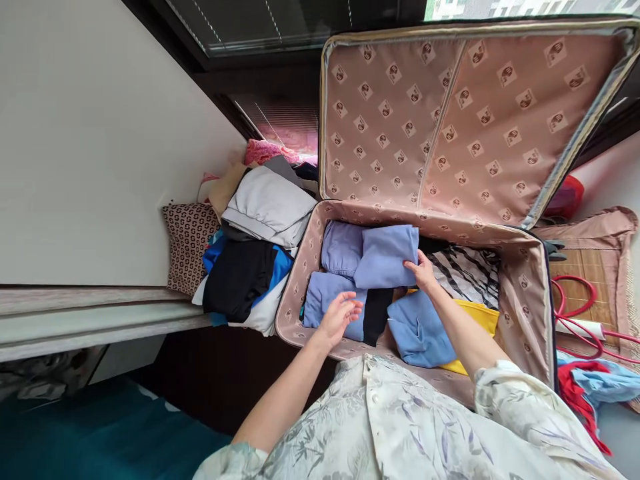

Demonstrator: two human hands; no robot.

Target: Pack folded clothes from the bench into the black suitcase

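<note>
An open suitcase (520,313) with pink patterned lining lies before me, holding folded clothes. My right hand (423,270) pinches the near right edge of a folded periwinkle garment (385,257), which partly overlaps another periwinkle garment (341,245) at the back left. Fingers apart and palm bare, my left hand (341,317) is over a third folded periwinkle piece (316,300) with a black section (377,317). Beneath my right forearm are a blue garment (423,330) and a yellow one (480,317). A black-and-white striped garment (470,270) fills the back right.
The raised lid (400,120) leans by the dark window frame. Left of the suitcase, folded clothes (270,203) are piled beside a patterned cushion (190,247) and white wall. To the right lie a pink cable (583,313) and red and light-blue cloth (600,380).
</note>
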